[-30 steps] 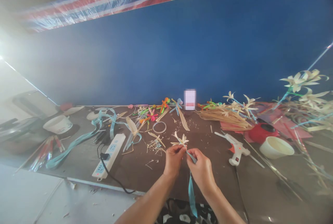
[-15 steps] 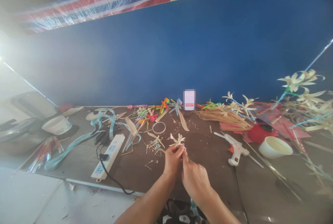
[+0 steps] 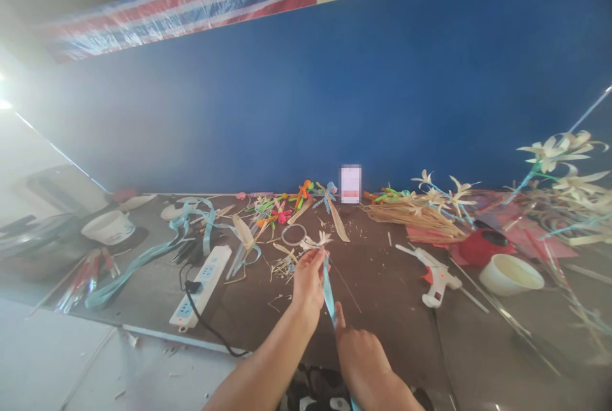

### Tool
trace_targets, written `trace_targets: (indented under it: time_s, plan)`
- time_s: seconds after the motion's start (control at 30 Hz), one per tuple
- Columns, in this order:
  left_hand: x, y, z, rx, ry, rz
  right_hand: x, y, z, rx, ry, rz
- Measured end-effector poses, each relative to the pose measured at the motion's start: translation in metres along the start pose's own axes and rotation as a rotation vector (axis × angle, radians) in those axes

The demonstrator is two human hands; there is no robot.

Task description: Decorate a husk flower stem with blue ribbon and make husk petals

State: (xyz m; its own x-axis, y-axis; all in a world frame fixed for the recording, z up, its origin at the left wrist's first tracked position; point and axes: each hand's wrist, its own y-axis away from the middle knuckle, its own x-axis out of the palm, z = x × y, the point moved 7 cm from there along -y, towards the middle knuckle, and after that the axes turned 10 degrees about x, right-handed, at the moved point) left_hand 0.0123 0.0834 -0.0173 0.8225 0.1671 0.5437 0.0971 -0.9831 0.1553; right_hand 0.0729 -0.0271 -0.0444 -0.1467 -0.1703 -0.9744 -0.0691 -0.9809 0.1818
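Note:
My left hand point(image 3: 307, 281) is raised over the brown table point(image 3: 382, 309) and pinches the base of a small cream straw flower point(image 3: 316, 242). A light blue ribbon point(image 3: 328, 292) runs taut from the flower down to my right hand point(image 3: 359, 353), which is closed on the ribbon nearer to me, thumb pointing up. The ribbon's end passes below my right hand and out of view.
A white glue gun point(image 3: 433, 273) and white bowl point(image 3: 510, 273) lie to the right, by a red object point(image 3: 486, 246) and straw bundles point(image 3: 414, 213) with finished flowers. A power strip point(image 3: 203, 283), blue ribbon, a tape ring point(image 3: 293, 234) and a cup point(image 3: 108, 227) lie left. Scraps litter the middle.
My left hand has lifted the flower up and away from me. My right hand has slid back down the ribbon towards me, drawing it taut between the two hands.

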Motion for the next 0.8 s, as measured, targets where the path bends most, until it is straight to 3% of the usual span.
trace_targets:
  time_s: [0.17, 0.27, 0.4, 0.5, 0.67, 0.8]
  plan:
    - [0.002, -0.007, -0.022, -0.146, 0.168, 0.006, -0.020, -0.016, -0.053, 0.124, -0.095, -0.142]
    - [0.005, -0.001, -0.030, -0.200, 0.201, 0.064, -0.038, -0.026, -0.081, 0.156, -0.199, -0.101]
    - [0.012, 0.011, -0.024, -0.234, 0.148, 0.207, -0.076, -0.030, -0.077, -0.052, -0.705, -0.104]
    - [0.018, 0.020, -0.016, -0.204, 0.076, 0.272, -0.091, -0.033, -0.067, -0.063, -1.191, -0.101]
    - [0.030, 0.034, -0.010, -0.143, 0.061, 0.363, -0.065, -0.041, -0.033, -0.022, -1.761, 0.242]
    - [0.027, 0.038, -0.005, -0.178, -0.005, 0.377, -0.045, -0.036, -0.016, 0.021, -2.019, 0.521]
